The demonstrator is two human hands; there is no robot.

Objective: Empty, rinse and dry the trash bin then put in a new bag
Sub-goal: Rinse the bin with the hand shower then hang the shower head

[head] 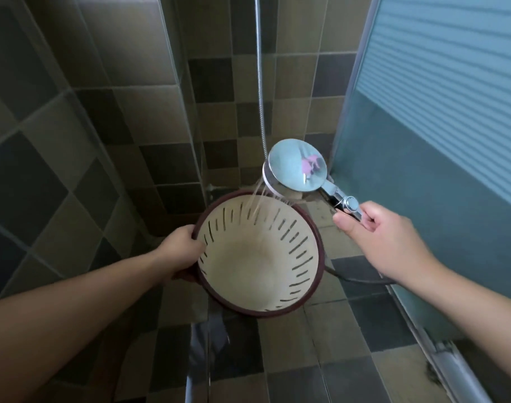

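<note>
Tiled shower stall, frosted door point(440, 141) on the right. Left hand point(180, 248) grips the trash bin point(260, 257) by its rim, tilted over the floor. Right hand point(385, 242) is wrapped around the shower head point(297, 170) handle, water hitting the bin's inside. The hose point(260, 82) runs out of view up top.

Cream trash bin point(258, 266) with maroon rim and dark slits; chrome shower head point(297, 169).

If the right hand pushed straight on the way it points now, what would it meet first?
The right hand grips the shower head handle, pointing up-left. Pushed on, the head would probably meet the hose or the tiled wall first; depth is unclear.
</note>
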